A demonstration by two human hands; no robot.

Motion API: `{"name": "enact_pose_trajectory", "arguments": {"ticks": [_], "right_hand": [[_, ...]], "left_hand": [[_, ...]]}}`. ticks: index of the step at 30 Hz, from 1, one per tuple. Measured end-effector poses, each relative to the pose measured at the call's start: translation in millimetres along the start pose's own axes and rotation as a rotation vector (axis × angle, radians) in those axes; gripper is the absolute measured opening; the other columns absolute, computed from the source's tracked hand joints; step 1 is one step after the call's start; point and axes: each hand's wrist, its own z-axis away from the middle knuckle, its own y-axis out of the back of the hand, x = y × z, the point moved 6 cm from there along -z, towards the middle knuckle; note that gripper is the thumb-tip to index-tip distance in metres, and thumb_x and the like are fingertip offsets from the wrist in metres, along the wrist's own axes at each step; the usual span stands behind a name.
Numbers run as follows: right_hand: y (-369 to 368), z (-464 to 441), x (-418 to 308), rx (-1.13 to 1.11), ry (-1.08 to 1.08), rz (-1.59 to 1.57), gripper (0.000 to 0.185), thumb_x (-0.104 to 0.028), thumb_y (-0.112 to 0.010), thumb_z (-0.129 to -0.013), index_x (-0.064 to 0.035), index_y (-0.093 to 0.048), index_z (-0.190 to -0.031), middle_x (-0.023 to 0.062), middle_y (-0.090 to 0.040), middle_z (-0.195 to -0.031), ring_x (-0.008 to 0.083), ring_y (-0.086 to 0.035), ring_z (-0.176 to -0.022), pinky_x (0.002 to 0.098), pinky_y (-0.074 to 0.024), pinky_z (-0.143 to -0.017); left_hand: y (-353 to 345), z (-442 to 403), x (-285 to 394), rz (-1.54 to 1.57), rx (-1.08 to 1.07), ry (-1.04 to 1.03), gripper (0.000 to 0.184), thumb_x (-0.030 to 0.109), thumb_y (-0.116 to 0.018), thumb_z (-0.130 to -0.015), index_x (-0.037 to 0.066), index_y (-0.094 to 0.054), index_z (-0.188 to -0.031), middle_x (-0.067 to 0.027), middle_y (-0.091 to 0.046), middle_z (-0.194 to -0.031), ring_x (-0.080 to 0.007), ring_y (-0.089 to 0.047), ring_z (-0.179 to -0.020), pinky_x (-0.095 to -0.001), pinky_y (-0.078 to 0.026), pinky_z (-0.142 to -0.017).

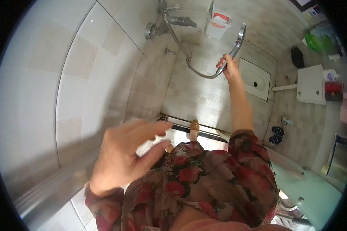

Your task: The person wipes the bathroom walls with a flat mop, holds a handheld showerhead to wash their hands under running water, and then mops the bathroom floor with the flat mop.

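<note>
My right hand (229,67) is wrapped round the handle of a chrome shower head (240,38), held out in front of me over the tiled floor. From the lower end of the handle a metal hose (176,40) loops up to the wall mixer tap (152,30). Nearer to the camera, at the lower left, my left hand (123,154) is raised in the air with thumb and fingers apart and nothing between them. It is slightly blurred.
A squat toilet (254,79) is set into the floor at right. Beyond stands a white bin (218,25). A white cistern (311,84) and dark slippers (276,135) are by the right wall. The door sill (210,133) lies by my foot. A glass shelf (297,181) is at lower right.
</note>
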Motion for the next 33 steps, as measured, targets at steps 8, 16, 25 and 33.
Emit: {"name": "enact_pose_trajectory", "arguments": {"ticks": [8,16,25,33], "right_hand": [[34.5,154.6,-6.2,0.152,0.053,0.116,0.014,-0.01,-0.057,-0.08,-0.0043,-0.045,-0.077,0.0053,-0.048,-0.057,0.0181,-0.049,-0.045,0.0331,-0.0437,-0.043],[14.8,279.3,5.7,0.126,0.11,0.149,0.014,-0.013,-0.059,-0.08,-0.0035,-0.048,-0.079,0.0042,-0.048,-0.055,0.0164,-0.048,-0.043,0.0315,-0.0435,-0.041],[-9.9,333.5,14.0,0.071,0.128,0.29,0.014,-0.012,-0.058,-0.08,-0.0019,-0.049,-0.077,0.0044,-0.05,-0.056,0.0149,-0.051,-0.044,0.0286,-0.042,-0.04],[-6.6,327.6,45.1,-0.057,0.171,0.703,0.018,-0.015,-0.06,-0.079,-0.002,-0.048,-0.077,0.0058,-0.053,-0.058,0.0124,-0.053,-0.045,0.0255,-0.0441,-0.043]], "left_hand": [[5.9,-0.4,-35.4,-0.045,0.223,0.068,0.026,0.016,-0.061,-0.085,0.001,-0.063,-0.107,-0.0058,-0.065,-0.08,-0.0086,-0.056,-0.065,-0.0228,-0.045,-0.059],[17.4,75.8,-14.1,-0.484,0.767,-0.22,0.026,0.018,-0.062,-0.083,0.01,-0.063,-0.108,-0.007,-0.066,-0.094,-0.0183,-0.063,-0.073,-0.029,-0.048,-0.064],[33.1,127.5,6.4,-0.72,0.785,-0.388,0.027,0.018,-0.064,-0.082,0.012,-0.062,-0.108,-0.0053,-0.065,-0.09,-0.0195,-0.063,-0.078,-0.0305,-0.048,-0.066],[22.3,141.7,15.2,-1.428,0.718,-0.355,0.031,0.023,-0.064,-0.079,0.003,-0.061,-0.103,-0.0129,-0.059,-0.095,-0.0271,-0.054,-0.102,-0.0454,-0.031,-0.102]]}}
